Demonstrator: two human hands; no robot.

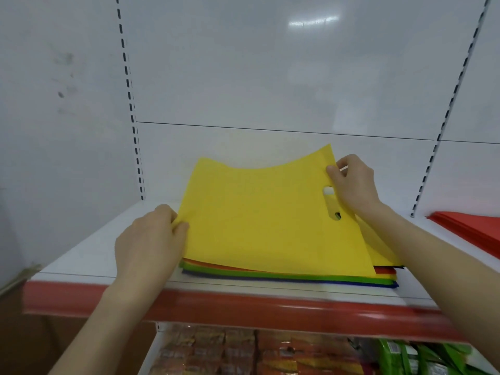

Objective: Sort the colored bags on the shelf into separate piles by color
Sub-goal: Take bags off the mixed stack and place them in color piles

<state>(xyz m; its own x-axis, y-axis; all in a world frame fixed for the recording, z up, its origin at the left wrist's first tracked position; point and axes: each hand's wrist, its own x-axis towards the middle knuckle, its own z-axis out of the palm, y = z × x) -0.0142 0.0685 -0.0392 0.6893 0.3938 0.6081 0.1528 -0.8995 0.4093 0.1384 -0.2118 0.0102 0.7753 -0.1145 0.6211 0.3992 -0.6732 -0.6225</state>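
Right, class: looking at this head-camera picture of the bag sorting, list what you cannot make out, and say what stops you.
1. Head view: how many bags lie in the mixed stack; the lifted yellow bag covers all but its edges.
2. Head view: how far the red pile extends; the picture's right edge cuts it off.
3. Head view: labels on the packets below the shelf; too blurred.

I see a white metal shelf [89, 247] with a glossy red front strip [243, 309] — its surface runs back to a white slotted back panel [270, 77]. A flat stack of thin fabric bags [270, 276] lies near the front edge, showing orange, red, green and dark blue layers. Well to the right lies a separate pile of red bags [470, 228] — partly cut off by my view.
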